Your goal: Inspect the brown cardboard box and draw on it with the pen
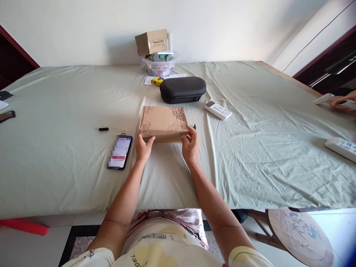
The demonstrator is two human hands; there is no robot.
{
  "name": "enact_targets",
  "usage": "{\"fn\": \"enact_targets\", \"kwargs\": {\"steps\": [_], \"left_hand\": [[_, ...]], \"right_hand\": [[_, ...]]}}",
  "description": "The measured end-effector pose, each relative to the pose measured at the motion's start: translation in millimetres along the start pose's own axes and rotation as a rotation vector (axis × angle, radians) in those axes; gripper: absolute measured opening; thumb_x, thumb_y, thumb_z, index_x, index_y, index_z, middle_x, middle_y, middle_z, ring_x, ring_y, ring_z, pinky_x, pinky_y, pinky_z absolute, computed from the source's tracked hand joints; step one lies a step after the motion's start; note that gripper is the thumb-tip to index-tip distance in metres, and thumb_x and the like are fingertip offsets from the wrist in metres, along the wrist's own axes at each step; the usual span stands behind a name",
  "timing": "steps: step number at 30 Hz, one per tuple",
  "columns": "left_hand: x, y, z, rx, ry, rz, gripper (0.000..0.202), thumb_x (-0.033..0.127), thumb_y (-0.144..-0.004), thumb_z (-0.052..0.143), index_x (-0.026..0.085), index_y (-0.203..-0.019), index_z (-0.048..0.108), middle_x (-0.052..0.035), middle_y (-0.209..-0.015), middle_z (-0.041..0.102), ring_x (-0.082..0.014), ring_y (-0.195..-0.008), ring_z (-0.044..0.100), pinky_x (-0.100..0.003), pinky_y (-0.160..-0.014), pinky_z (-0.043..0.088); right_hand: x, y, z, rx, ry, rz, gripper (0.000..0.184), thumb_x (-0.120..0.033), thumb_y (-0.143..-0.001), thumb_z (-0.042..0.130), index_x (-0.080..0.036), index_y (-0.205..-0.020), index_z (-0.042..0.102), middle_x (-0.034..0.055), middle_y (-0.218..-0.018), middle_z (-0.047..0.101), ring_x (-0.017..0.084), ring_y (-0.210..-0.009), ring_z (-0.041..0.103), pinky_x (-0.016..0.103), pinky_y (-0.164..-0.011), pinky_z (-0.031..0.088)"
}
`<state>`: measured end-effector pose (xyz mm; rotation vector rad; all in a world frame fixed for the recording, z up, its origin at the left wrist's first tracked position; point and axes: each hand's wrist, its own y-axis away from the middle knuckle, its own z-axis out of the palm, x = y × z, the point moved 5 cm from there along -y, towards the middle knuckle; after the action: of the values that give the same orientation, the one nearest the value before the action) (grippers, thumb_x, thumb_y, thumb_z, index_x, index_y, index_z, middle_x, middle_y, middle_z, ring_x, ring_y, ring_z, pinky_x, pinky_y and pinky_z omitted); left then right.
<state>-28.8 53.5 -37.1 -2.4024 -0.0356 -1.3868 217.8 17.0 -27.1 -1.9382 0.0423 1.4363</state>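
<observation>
A flat cardboard box (pixel 164 120) with dark scribbled line drawings on its top corners is in front of me. My left hand (pixel 144 147) grips its near left corner, thumb along the front side. At the near right corner my right hand (pixel 190 145) grips it, with the fingers bent round the edge. A small dark tip (pixel 194 127) pokes out beside the right fingers; what it belongs to is mostly hidden. Left of the box lie a phone (pixel 119 152) with its screen lit and a small black cap (pixel 104 129).
Behind the box sits a black hard case (pixel 183 89), with a yellow tape measure (pixel 157 81) beside it. A white device (pixel 217 110) lies to the right. Farther back, a plastic tub (pixel 160 68) carries another carton (pixel 151 42). Another person's hands (pixel 340 102) show at the right edge.
</observation>
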Motion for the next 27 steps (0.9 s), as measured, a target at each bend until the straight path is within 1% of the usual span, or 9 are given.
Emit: {"fn": "enact_targets", "kwargs": {"steps": [2, 4, 7, 10, 12, 15, 18, 22, 27], "left_hand": [[-2.5, -0.8, -0.1, -0.01, -0.08, -0.048, 0.047, 0.043, -0.089, 0.075, 0.017, -0.123, 0.055, -0.017, -0.121, 0.072, -0.0328, -0.117, 0.071, -0.045, -0.102, 0.057], [-2.0, -0.5, -0.1, -0.011, -0.162, -0.085, 0.045, 0.04, -0.087, 0.077, 0.016, -0.119, 0.056, -0.0177, -0.118, 0.072, -0.0346, -0.116, 0.071, -0.047, -0.102, 0.057], [0.3, 1.4, 1.2, -0.021, -0.329, -0.097, 0.052, 0.031, -0.083, 0.079, 0.012, -0.125, 0.055, -0.023, -0.128, 0.068, -0.0381, -0.129, 0.064, -0.05, -0.112, 0.05], [0.0, 3.5, 2.2, -0.023, -0.465, -0.042, 0.05, 0.027, -0.083, 0.079, 0.01, -0.124, 0.057, -0.0268, -0.137, 0.063, -0.0406, -0.142, 0.053, -0.055, -0.119, 0.041], [-3.0, 4.2, 2.2, -0.009, -0.481, -0.004, 0.044, 0.028, -0.083, 0.078, 0.01, -0.119, 0.059, -0.027, -0.136, 0.063, -0.0415, -0.143, 0.052, -0.057, -0.119, 0.041], [-8.0, 4.3, 2.8, 0.031, -0.43, 0.04, 0.04, 0.028, -0.082, 0.078, 0.011, -0.113, 0.06, -0.027, -0.131, 0.065, -0.0426, -0.137, 0.056, -0.06, -0.116, 0.042], [-9.9, 4.7, 5.3, 0.072, -0.376, 0.043, 0.038, 0.033, -0.08, 0.079, 0.013, -0.107, 0.06, -0.025, -0.122, 0.068, -0.043, -0.131, 0.059, -0.061, -0.114, 0.043], [-5.8, 6.6, 7.2, 0.129, -0.302, 0.024, 0.056, 0.055, -0.078, 0.081, 0.015, -0.108, 0.056, -0.0219, -0.114, 0.069, -0.0421, -0.122, 0.064, -0.059, -0.109, 0.046], [6.5, 12.0, 4.4, 0.239, -0.232, 0.083, 0.091, 0.067, -0.071, 0.086, 0.01, -0.131, 0.048, -0.0292, -0.132, 0.061, -0.0447, -0.129, 0.06, -0.058, -0.111, 0.046]], "right_hand": [[6.6, 0.0, 0.4, -0.011, 0.034, 0.01, 0.046, -0.039, -0.096, 0.057, -0.026, -0.14, 0.054, 0.0121, -0.132, 0.066, 0.024, -0.116, 0.068, 0.043, -0.095, 0.061], [15.4, -0.6, 0.7, -0.034, 0.055, 0.04, 0.05, -0.04, -0.095, 0.057, -0.025, -0.142, 0.053, 0.0124, -0.128, 0.068, 0.024, -0.113, 0.069, 0.042, -0.092, 0.062], [28.7, -1.7, 1.3, -0.103, 0.154, 0.058, 0.052, -0.037, -0.091, 0.059, -0.023, -0.141, 0.054, 0.0125, -0.122, 0.07, 0.024, -0.106, 0.069, 0.043, -0.089, 0.062], [39.9, -1.0, 1.0, -0.158, 0.362, 0.034, 0.058, -0.032, -0.084, 0.062, -0.022, -0.141, 0.056, 0.0136, -0.118, 0.071, 0.027, -0.099, 0.068, 0.047, -0.09, 0.06], [44.9, 0.5, 0.5, -0.172, 0.444, 0.014, 0.06, -0.032, -0.084, 0.062, -0.022, -0.142, 0.055, 0.013, -0.114, 0.071, 0.027, -0.096, 0.067, 0.046, -0.089, 0.059], [46.9, 2.8, 0.4, -0.175, 0.453, -0.012, 0.059, -0.034, -0.086, 0.059, -0.022, -0.143, 0.053, 0.0115, -0.113, 0.071, 0.027, -0.097, 0.067, 0.044, -0.088, 0.058], [44.8, 3.8, 1.7, -0.196, 0.468, 0.008, 0.064, -0.034, -0.085, 0.06, -0.019, -0.147, 0.049, 0.0139, -0.117, 0.069, 0.029, -0.102, 0.067, 0.047, -0.092, 0.057], [33.5, 2.9, 2.7, -0.182, 0.432, -0.004, 0.073, -0.031, -0.083, 0.063, -0.018, -0.152, 0.043, 0.0152, -0.122, 0.068, 0.028, -0.107, 0.066, 0.049, -0.098, 0.056], [12.4, 5.0, 3.8, -0.122, 0.403, -0.098, 0.085, -0.041, -0.087, 0.07, -0.023, -0.161, 0.031, 0.0148, -0.128, 0.067, 0.027, -0.105, 0.065, 0.051, -0.101, 0.055]]}}
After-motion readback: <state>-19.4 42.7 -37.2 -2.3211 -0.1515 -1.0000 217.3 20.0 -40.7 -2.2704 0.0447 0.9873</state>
